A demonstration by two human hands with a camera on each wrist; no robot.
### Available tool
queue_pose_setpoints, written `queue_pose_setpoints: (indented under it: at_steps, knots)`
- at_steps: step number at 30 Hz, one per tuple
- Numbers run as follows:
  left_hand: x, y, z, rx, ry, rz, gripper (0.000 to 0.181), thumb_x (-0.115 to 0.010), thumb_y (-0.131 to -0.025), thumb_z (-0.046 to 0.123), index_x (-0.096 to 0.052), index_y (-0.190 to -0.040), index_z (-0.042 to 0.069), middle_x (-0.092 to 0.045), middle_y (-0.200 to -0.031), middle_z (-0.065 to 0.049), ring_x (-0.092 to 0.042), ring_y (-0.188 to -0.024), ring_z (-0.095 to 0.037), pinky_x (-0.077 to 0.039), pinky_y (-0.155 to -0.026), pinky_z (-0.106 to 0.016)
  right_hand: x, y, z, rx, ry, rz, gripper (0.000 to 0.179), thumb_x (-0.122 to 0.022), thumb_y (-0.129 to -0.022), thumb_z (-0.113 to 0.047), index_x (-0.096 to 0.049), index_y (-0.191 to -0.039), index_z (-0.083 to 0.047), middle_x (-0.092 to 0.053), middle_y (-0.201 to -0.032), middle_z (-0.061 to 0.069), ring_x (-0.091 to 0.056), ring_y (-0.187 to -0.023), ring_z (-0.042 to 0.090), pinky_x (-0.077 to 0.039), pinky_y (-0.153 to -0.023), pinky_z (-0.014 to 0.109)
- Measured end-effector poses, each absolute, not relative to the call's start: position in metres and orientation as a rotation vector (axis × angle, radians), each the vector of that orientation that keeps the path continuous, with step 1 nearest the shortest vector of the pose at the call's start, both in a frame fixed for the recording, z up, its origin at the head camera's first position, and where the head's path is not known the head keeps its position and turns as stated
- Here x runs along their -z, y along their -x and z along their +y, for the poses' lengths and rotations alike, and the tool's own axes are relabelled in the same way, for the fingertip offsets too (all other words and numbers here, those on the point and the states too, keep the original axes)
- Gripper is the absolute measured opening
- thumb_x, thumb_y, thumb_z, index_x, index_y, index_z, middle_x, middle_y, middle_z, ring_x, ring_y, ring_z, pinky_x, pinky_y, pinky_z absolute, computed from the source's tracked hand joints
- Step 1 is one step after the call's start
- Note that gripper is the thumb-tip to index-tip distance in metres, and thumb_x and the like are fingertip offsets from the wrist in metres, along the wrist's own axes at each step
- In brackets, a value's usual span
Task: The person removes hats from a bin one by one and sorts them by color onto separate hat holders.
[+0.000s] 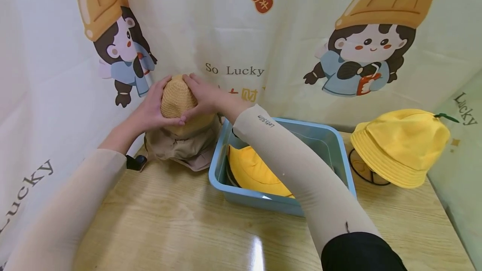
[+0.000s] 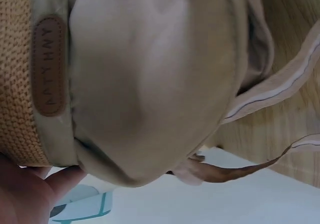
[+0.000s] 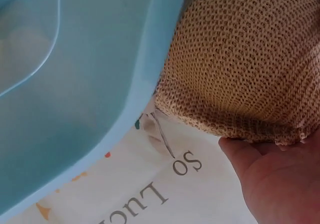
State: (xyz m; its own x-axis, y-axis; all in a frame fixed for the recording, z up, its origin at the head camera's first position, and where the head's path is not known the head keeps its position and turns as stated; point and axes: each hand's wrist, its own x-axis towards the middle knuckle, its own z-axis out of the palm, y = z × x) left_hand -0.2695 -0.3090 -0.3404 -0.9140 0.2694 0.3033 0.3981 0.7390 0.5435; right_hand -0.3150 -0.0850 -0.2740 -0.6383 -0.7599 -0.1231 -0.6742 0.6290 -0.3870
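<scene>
A sun hat (image 1: 178,97) with a woven tan crown and a khaki cloth brim (image 1: 190,147) stands at the back left of the table. My left hand (image 1: 152,103) holds the crown from the left, and my right hand (image 1: 205,95) holds it from the right. Both thumbs meet near the front of the crown. In the left wrist view the hat carries a brown label (image 2: 50,66), and straps (image 2: 280,93) trail from the brim. The right wrist view shows my fingers against the knitted crown (image 3: 250,58). Whatever supports the hat is hidden beneath it.
A blue plastic bin (image 1: 216,175) with a yellow hat (image 1: 256,170) inside stands right of the sun hat, under my right forearm. Another yellow bucket hat (image 1: 403,145) rests on a wire stand (image 1: 370,179) at the far right. A printed curtain (image 1: 226,24) hangs behind.
</scene>
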Motion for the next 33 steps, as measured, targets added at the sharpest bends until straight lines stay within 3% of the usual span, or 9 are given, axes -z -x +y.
queue_pose_setpoints:
  at_steps: [9, 14, 16, 20, 22, 27, 33]
  knots:
    - [0.351, 0.266, -0.309, 0.952, 0.432, -2.711, 0.132, -0.096, -0.060, 0.036, -0.010, -0.160, 0.029, -0.026, -0.156, -0.017, -0.032, -0.135, -0.037, -0.033, -0.105, -0.066, 0.282, 0.308, -0.086, 0.459, 1.146, 2.641, 0.124, -0.074, -0.078, -0.063, 0.007, -0.161, -0.020, 0.000, -0.168, 0.003, -0.025, -0.149, 0.017, -0.029, -0.118, 0.031]
    - [0.349, 0.267, -0.313, 0.940, 0.432, -2.726, 0.131, -0.096, -0.061, 0.035, -0.009, -0.159, 0.034, -0.028, -0.152, -0.020, -0.034, -0.132, -0.038, -0.034, -0.102, -0.067, 0.283, 0.309, -0.085, 0.461, 1.158, 2.641, 0.124, -0.073, -0.079, -0.065, 0.009, -0.161, -0.020, 0.002, -0.168, 0.003, -0.023, -0.150, 0.018, -0.027, -0.119, 0.032]
    - [0.344, 0.269, -0.314, 0.938, 0.479, -2.731, 0.123, -0.092, -0.067, 0.034, -0.011, -0.159, 0.030, -0.028, -0.152, -0.021, -0.034, -0.132, -0.038, -0.033, -0.103, -0.066, 0.282, 0.310, -0.083, 0.469, 1.147, 2.631, 0.125, -0.072, -0.078, -0.066, 0.011, -0.160, -0.021, 0.005, -0.168, 0.003, -0.022, -0.151, 0.020, -0.025, -0.120, 0.035]
    - [0.326, 0.270, -0.310, 0.984, 0.533, -2.721, 0.091, -0.074, -0.085, 0.038, -0.022, -0.157, 0.016, -0.034, -0.149, -0.022, -0.035, -0.129, -0.038, -0.031, -0.103, -0.061, 0.280, 0.313, -0.079, 0.511, 1.098, 2.604, 0.128, -0.072, -0.077, -0.068, 0.016, -0.159, -0.025, 0.008, -0.168, 0.008, -0.021, -0.151, 0.024, -0.025, -0.120, 0.035]
    - [0.318, 0.271, -0.306, 0.971, 0.521, -2.729, 0.082, -0.066, -0.090, 0.043, -0.026, -0.156, 0.014, -0.034, -0.150, -0.021, -0.035, -0.131, -0.038, -0.031, -0.103, -0.060, 0.279, 0.315, -0.077, 0.543, 1.076, 2.592, 0.131, -0.073, -0.076, -0.068, 0.018, -0.158, -0.024, 0.007, -0.168, 0.010, -0.022, -0.150, 0.024, -0.026, -0.120, 0.034]
    - [0.307, 0.274, -0.295, 0.814, 0.489, -2.787, 0.089, -0.070, -0.085, 0.054, -0.029, -0.157, 0.021, -0.030, -0.157, -0.017, -0.034, -0.138, -0.039, -0.031, -0.107, -0.064, 0.279, 0.318, -0.075, 0.612, 1.045, 2.570, 0.134, -0.076, -0.075, -0.064, 0.016, -0.159, -0.014, -0.007, -0.166, 0.012, -0.026, -0.147, 0.021, -0.027, -0.118, 0.030]
    - [0.313, 0.276, -0.291, 0.812, 0.477, -2.798, 0.095, -0.076, -0.080, 0.052, -0.028, -0.158, 0.025, -0.031, -0.159, -0.014, -0.033, -0.140, -0.037, -0.032, -0.107, -0.064, 0.285, 0.316, -0.075, 0.651, 1.018, 2.558, 0.134, -0.079, -0.074, -0.063, 0.011, -0.159, -0.011, -0.019, -0.163, 0.011, -0.030, -0.144, 0.020, -0.029, -0.117, 0.031]
